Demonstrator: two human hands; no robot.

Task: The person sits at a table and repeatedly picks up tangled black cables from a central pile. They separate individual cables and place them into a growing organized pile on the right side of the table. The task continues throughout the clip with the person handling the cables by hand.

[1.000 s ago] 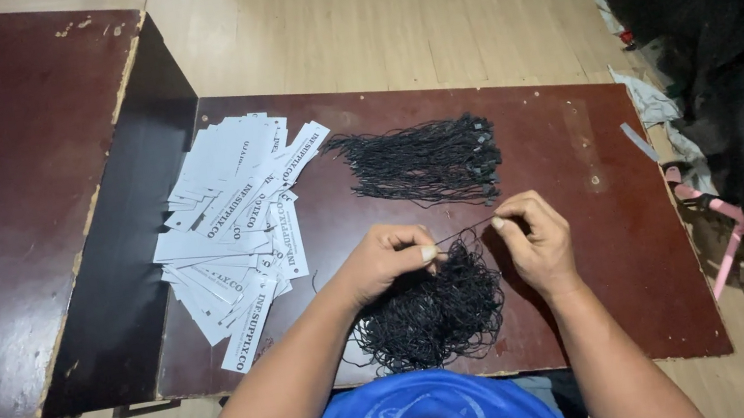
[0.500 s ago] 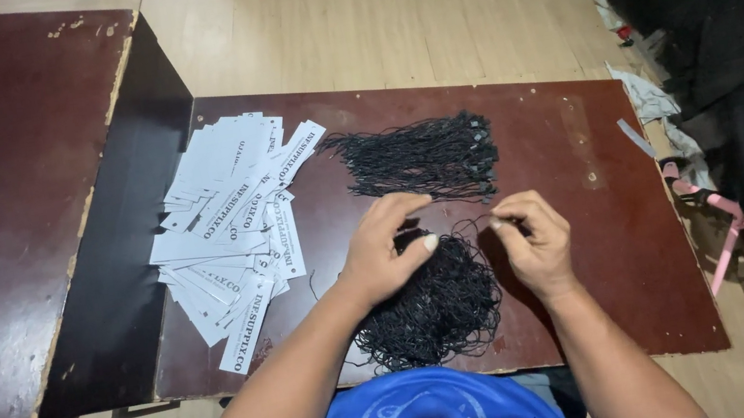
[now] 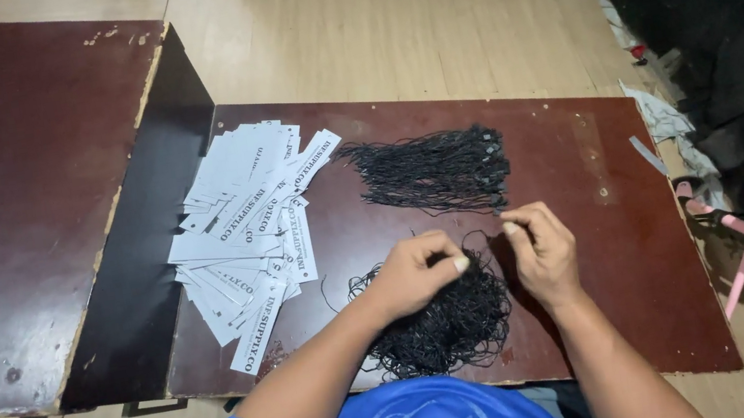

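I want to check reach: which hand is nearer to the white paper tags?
Left. The left hand sits just right of the white paper tags; the right hand is farther right.

We see a dark reddish-brown wooden board (image 3: 574,167) with a worn, slightly glossy face, chipped at its edges. On it lie 2 heaps of thin black matt string: a tangled pile (image 3: 445,322) and a straighter bundle (image 3: 435,169). The white rectangular paper tags (image 3: 246,229) look smooth and matt. The pale plank floor (image 3: 382,18) is satin-finished wood.
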